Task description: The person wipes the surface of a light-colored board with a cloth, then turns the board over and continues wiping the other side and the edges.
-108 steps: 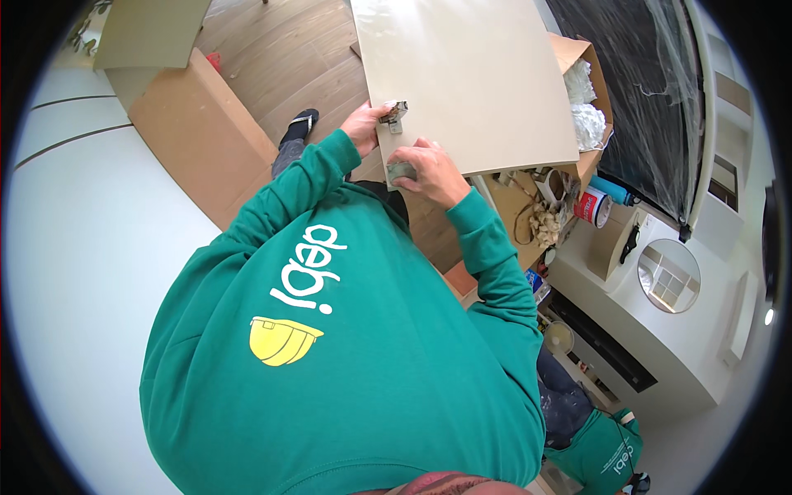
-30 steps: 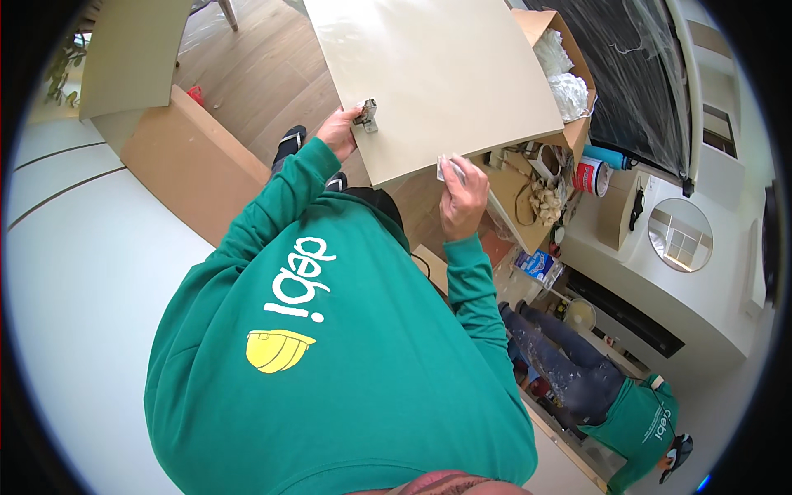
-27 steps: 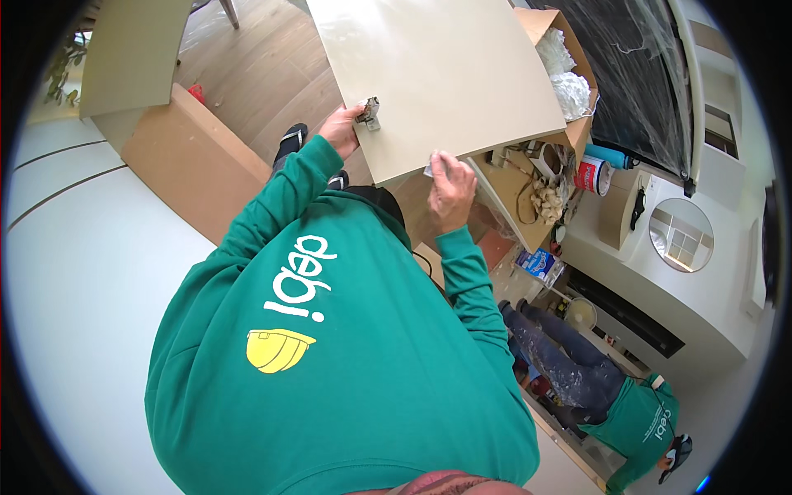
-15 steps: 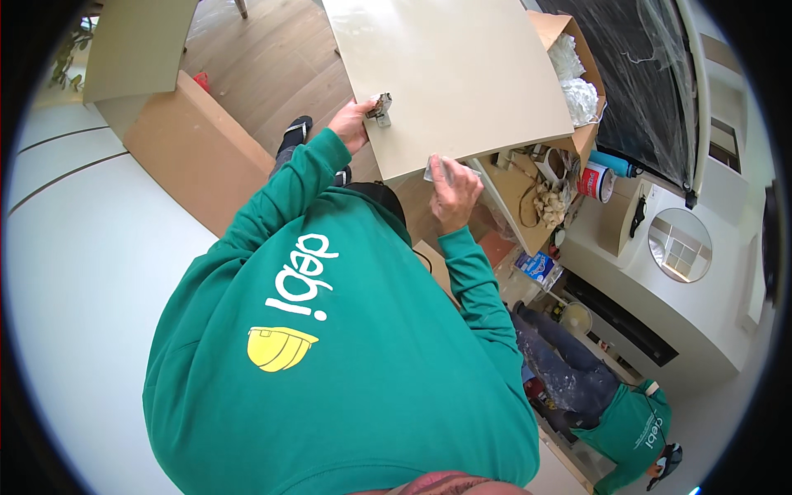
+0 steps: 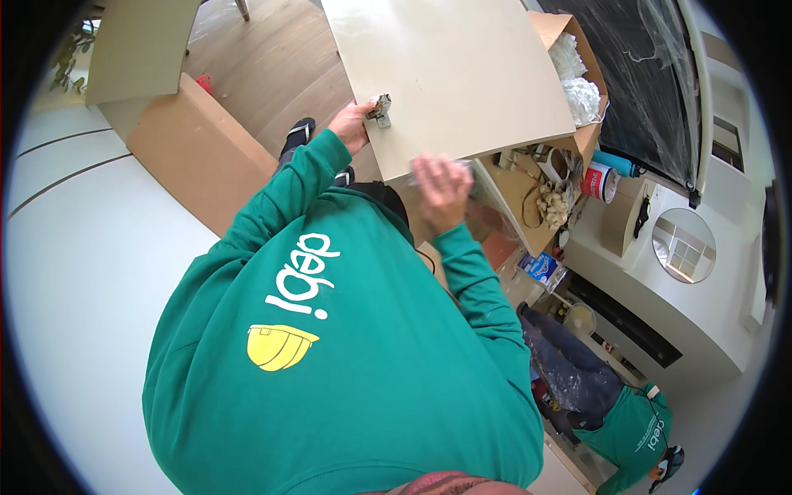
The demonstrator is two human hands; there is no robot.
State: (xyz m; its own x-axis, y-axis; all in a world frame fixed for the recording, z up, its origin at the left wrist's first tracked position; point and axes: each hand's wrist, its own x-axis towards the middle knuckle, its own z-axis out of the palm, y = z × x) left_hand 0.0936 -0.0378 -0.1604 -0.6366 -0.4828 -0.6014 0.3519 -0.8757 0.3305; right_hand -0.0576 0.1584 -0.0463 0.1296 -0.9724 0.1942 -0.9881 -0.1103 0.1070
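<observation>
- The left hand [image 5: 350,128] is at the left edge of a large beige panel [image 5: 470,78]; its grip is pinching that edge, the thumb lying on top.
- A metal hinge [image 5: 380,111] sits on the panel close to its near left corner, right at the thumb tip.
- The right hand [image 5: 443,188] is blurred at the panel's near edge, its grip bent around a pale pad [image 5: 466,167] that shows only in part; how firmly it presses cannot be told.
- The panel lies in front of the person, broad face up, its far end beyond the view.
- To its right stands an open carton [image 5: 600,103] with crumpled white wrapping [image 5: 582,101] inside.
- Below the carton, a red and white can [image 5: 598,182] is near a blue cylinder [image 5: 617,162].
- A long brown cardboard box [image 5: 202,157] is left of the person, on the wooden floor [image 5: 268,70].
- At lower right, well apart, is a co-worker [image 5: 623,429] in a green top.
- A round mirror [image 5: 684,245] is at far right.
</observation>
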